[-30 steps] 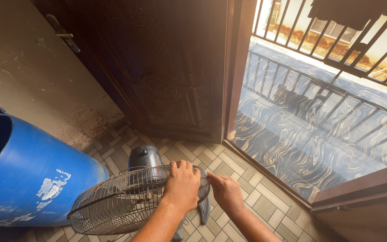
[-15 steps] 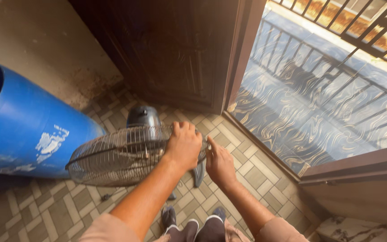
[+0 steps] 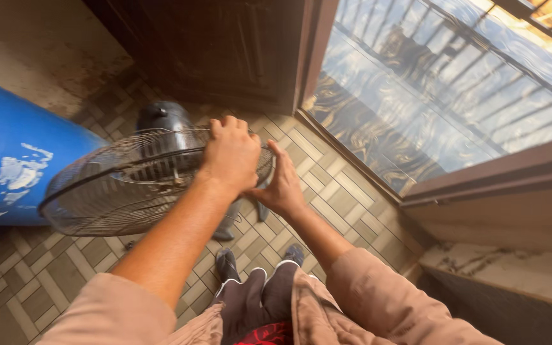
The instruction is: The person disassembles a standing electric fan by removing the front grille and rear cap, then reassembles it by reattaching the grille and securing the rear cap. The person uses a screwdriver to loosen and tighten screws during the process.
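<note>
A view looking down at a person's two bare arms reaching to a fan standing on a tiled floor.

At the far left a large blue barrel (image 3: 7, 160) stands against a stained wall. Just beside it is the fan: a round wire fan guard (image 3: 129, 185) tilted to face upward, with a dark motor housing (image 3: 161, 118) behind it.

The left hand (image 3: 231, 153) lies over the guard's right rim, its fingers (image 3: 225, 124) curled and clenched on the wire. The right hand (image 3: 282, 185) presses against the same rim from the side, palm flat, fingers straight, thumb up; it braces rather than grips.

To do this well, it seems wise to keep both hands on the outer rim, not the thin inner wires, which would likely bend, and to hold the guard level so it does not twist against the motor housing.

The floor (image 3: 327, 185) is small brown and tan tiles in a woven pattern. Two dark shoes show near the bottom centre. Behind stands a dark wooden door (image 3: 225, 45). To the right, an open doorway looks onto a patterned mat (image 3: 416, 121) crossed by shadows of bars.
</note>
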